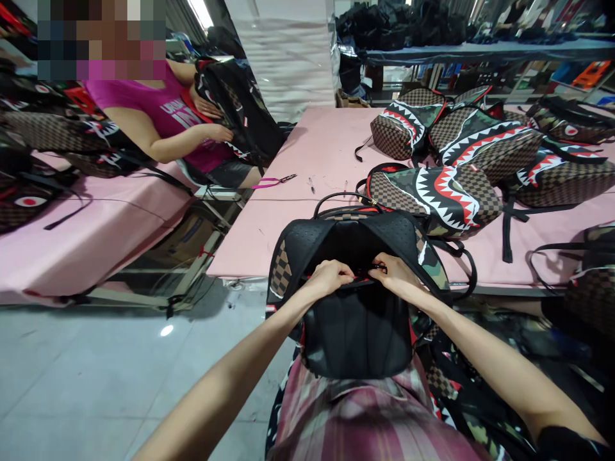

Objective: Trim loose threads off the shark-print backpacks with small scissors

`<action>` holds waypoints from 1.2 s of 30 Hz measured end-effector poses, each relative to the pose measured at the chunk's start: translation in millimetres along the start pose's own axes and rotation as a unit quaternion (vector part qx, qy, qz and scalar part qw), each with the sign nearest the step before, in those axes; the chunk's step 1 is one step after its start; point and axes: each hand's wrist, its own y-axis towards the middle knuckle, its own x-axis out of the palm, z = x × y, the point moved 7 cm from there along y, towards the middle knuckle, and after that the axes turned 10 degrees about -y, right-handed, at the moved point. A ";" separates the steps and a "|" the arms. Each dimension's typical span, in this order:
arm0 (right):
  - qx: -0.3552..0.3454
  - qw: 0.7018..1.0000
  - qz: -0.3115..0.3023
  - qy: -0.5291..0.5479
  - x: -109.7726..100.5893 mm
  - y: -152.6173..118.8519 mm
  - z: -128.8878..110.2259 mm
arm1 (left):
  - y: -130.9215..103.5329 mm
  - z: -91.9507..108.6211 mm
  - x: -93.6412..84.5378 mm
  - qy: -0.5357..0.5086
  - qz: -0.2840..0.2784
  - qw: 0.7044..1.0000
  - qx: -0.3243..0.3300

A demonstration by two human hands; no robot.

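Note:
An open backpack [358,339] with a black inside and brown checkered sides rests on my lap, leaning against the table edge. Its top flap is folded back and its mouth faces me. Inside the opening, my left hand [332,278] is closed in a pinch at the red-trimmed inner edge. Close by on the right, my right hand [394,275] is also closed, with a small black object [379,266] at its fingertips, whose kind I cannot make out. Both sets of fingertips are nearly together at the red trim.
Several shark-mouth backpacks [444,198] lie on the right of the pink table [288,230]. Pink-handled snips [271,182] lie near its left edge. Across the gap, a person in a magenta shirt [177,121] handles a black backpack [240,115]. More backpacks [38,179] sit far left.

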 end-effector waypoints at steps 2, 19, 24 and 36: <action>-0.001 1.000 0.000 0.002 -1.1 0.9 -0.8 | -0.3 2.1 1.0 0.030 0.031 0.999 0.000; -0.057 0.991 -0.053 -0.108 2.7 23.4 -28.3 | -15.8 -29.3 -17.1 -0.088 0.207 0.970 -0.092; -0.063 0.980 -0.078 -0.171 13.2 38.4 -44.3 | -16.1 -36.6 -19.9 -0.104 0.222 0.966 -0.086; -0.064 0.974 -0.094 -0.194 26.9 51.7 -54.8 | -17.3 -37.4 -26.6 -0.137 0.219 0.963 -0.079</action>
